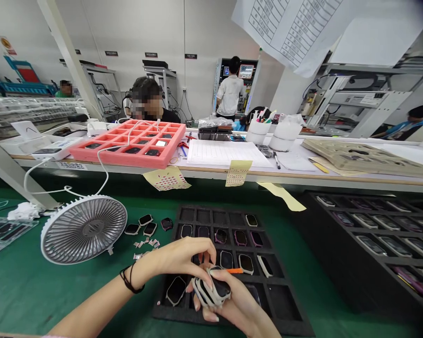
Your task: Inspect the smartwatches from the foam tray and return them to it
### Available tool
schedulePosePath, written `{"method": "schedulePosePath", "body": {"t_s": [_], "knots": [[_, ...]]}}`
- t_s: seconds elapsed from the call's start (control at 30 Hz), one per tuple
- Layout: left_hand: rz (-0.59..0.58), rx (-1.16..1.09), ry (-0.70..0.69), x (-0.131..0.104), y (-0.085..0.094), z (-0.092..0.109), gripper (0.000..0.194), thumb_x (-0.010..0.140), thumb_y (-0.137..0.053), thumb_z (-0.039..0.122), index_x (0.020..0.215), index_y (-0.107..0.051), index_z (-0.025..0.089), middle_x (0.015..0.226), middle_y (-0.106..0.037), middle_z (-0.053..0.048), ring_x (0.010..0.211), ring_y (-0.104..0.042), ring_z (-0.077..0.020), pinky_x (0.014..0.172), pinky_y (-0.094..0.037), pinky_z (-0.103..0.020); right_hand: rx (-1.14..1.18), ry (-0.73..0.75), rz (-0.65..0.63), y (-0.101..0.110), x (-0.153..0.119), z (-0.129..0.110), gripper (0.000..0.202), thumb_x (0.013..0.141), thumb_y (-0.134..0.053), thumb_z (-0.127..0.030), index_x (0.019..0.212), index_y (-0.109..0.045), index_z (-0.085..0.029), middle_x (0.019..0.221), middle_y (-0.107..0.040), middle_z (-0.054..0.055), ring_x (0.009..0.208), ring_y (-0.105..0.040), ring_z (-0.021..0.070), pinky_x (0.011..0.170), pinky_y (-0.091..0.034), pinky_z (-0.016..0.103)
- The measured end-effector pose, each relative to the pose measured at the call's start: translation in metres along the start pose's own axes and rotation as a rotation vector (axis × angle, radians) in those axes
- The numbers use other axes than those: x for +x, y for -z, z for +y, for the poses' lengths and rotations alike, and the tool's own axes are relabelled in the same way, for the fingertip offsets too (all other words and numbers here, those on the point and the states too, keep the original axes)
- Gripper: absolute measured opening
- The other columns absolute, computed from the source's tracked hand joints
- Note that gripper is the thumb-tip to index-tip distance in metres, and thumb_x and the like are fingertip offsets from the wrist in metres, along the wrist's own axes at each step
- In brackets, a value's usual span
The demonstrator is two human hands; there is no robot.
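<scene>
My right hand point(238, 295) is wrapped round a small stack of smartwatch cases point(211, 293) with pale frames and dark faces. Its thumb presses on the top one. From the left, my left hand point(188, 258) reaches over, its thumb and curled fingers gripping the stack's upper edge. Both hands are above a black foam tray point(285, 303) whose square pockets hold several watch cases, some silver and some purple. One silver-framed watch point(176, 291) lies in a pocket just left of the stack. Behind my right thumb an orange strip point(235, 271) shows, partly hidden.
Loose watches point(150, 229) and small metal pieces point(146, 243) lie beside a white fan point(84, 230) on the green mat. A second black tray point(366, 249) of devices stands at right. The shelf ahead carries a pink foam tray point(127, 157) and papers point(225, 152). Other people are beyond it.
</scene>
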State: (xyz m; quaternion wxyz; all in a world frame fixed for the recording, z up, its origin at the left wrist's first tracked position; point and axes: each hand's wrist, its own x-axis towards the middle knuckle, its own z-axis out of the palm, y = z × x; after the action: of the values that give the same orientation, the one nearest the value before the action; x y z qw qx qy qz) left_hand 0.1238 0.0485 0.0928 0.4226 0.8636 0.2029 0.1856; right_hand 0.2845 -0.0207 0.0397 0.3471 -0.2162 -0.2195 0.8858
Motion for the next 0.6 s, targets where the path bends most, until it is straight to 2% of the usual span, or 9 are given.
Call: {"method": "schedulePosePath", "body": {"t_s": [0.1,0.2,0.3,0.37,0.43,0.47,0.6], "knots": [[0.025,-0.012,0.037,0.0,0.001,-0.005,0.035,0.073,-0.07,0.041,0.094,-0.058,0.015,0.085,-0.06,-0.002,0.073,-0.058,-0.0127,0.066,-0.047,-0.022,-0.056,0.046,0.048,0.002,0.002,-0.006,0.03,0.077,-0.058,-0.037,0.089,-0.06,-0.01,0.078,-0.066,0.012,0.062,-0.063,0.0195,0.039,-0.034,0.02],[0.116,0.034,0.055,0.005,0.004,-0.004,0.038,0.072,-0.072,0.04,0.099,-0.058,0.016,0.089,-0.061,-0.003,0.078,-0.059,-0.0145,0.071,-0.049,-0.025,-0.225,0.178,0.102,0.004,0.006,-0.029,0.027,0.078,-0.059,-0.036,0.094,-0.058,-0.014,0.073,-0.064,0.007,0.06,-0.061,0.0193,0.041,-0.039,0.023],[0.245,0.198,0.046,0.017,0.001,-0.003,0.047,0.073,-0.073,0.036,0.113,-0.053,0.021,0.104,-0.061,-0.005,0.092,-0.059,-0.0194,0.081,-0.049,-0.032,-0.498,0.345,0.269,0.009,0.016,-0.059,0.029,0.078,-0.061,-0.035,0.101,-0.056,-0.019,0.085,-0.064,0.004,0.065,-0.06,0.0173,0.05,-0.045,0.026],[0.334,0.284,0.038,0.03,-0.009,-0.01,0.055,0.074,-0.073,0.027,0.122,-0.047,0.023,0.117,-0.056,-0.008,0.106,-0.054,-0.0231,0.09,-0.047,-0.037,-0.672,0.474,0.393,0.019,0.027,-0.074,0.03,0.077,-0.062,-0.035,0.104,-0.056,-0.022,0.093,-0.063,0.003,0.078,-0.061,0.0187,0.065,-0.048,0.03],[0.44,0.328,0.074,0.046,-0.022,-0.024,0.057,0.075,-0.068,0.014,0.126,-0.043,0.022,0.126,-0.05,-0.011,0.117,-0.049,-0.0247,0.097,-0.044,-0.041,-0.83,0.615,0.483,0.034,0.042,-0.083,0.029,0.075,-0.063,-0.034,0.101,-0.057,-0.022,0.103,-0.061,0.004,0.093,-0.058,0.0205,0.085,-0.044,0.034],[0.485,0.347,0.103,0.055,-0.029,-0.034,0.058,0.073,-0.064,0.008,0.126,-0.043,0.021,0.127,-0.049,-0.011,0.119,-0.047,-0.0251,0.1,-0.042,-0.042,-0.888,0.64,0.509,0.043,0.049,-0.085,0.031,0.074,-0.063,-0.033,0.102,-0.056,-0.022,0.106,-0.061,0.005,0.099,-0.057,0.022,0.09,-0.041,0.036],[0.558,0.389,0.236,0.084,-0.047,-0.077,0.059,0.066,-0.054,-0.005,0.12,-0.047,0.018,0.118,-0.056,-0.012,0.114,-0.053,-0.0257,0.096,-0.046,-0.043,-0.999,0.714,0.619,0.077,0.072,-0.081,0.04,0.072,-0.06,-0.027,0.111,-0.053,-0.02,0.112,-0.059,0.009,0.108,-0.054,0.0256,0.096,-0.038,0.041]]}}
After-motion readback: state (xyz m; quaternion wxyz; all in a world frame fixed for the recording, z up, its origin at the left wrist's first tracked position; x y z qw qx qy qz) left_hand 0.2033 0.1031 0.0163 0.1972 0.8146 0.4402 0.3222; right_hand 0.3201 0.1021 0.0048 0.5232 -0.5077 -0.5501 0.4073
